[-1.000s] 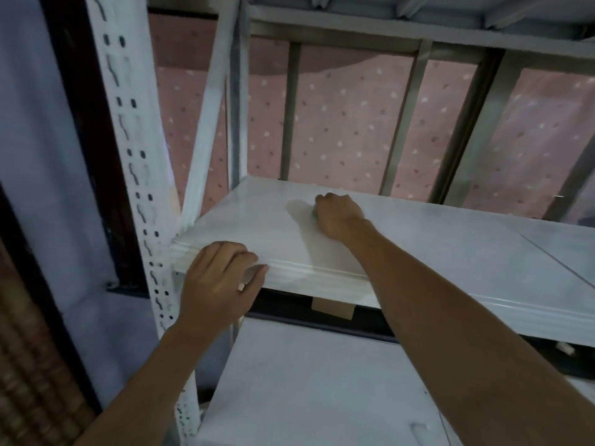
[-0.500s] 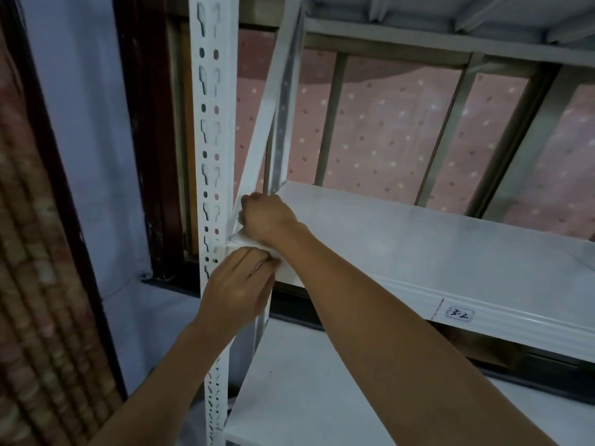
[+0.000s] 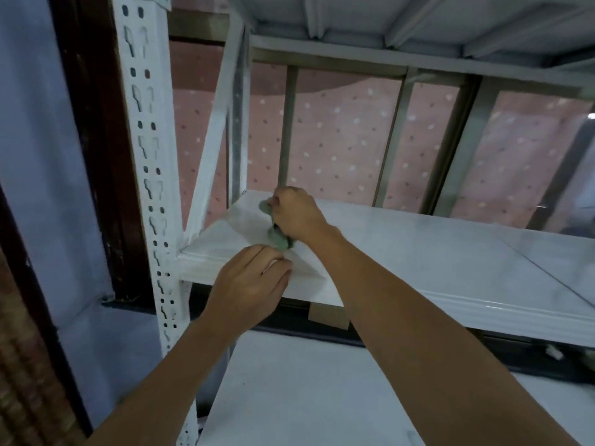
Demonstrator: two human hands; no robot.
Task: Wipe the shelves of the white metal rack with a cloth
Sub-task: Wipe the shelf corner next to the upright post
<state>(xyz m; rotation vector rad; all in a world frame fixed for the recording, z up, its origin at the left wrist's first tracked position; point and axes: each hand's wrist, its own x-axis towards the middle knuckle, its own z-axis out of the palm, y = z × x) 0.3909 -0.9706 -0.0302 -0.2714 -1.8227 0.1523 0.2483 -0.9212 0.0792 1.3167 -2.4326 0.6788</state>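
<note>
The white metal rack fills the view, with a middle shelf (image 3: 418, 252) at chest height and a lower shelf (image 3: 306, 391) beneath it. My right hand (image 3: 297, 215) is closed on a crumpled green cloth (image 3: 278, 239) and presses it onto the left end of the middle shelf. Bits of the cloth stick out above and below the fist. My left hand (image 3: 251, 284) rests on the front lip of that shelf near the corner, fingers curled over the edge just below the cloth.
A perforated white upright post (image 3: 148, 175) stands at the left corner, with a diagonal brace (image 3: 211, 149) behind it. Another shelf (image 3: 402, 24) hangs overhead. Behind the rack are window bars and a pink dotted curtain (image 3: 338, 136). A blue wall is at the left.
My right hand has slid the cloth from the shelf's front left corner back toward the middle of its left end. My left hand stays on the front edge. The camera has shifted.
</note>
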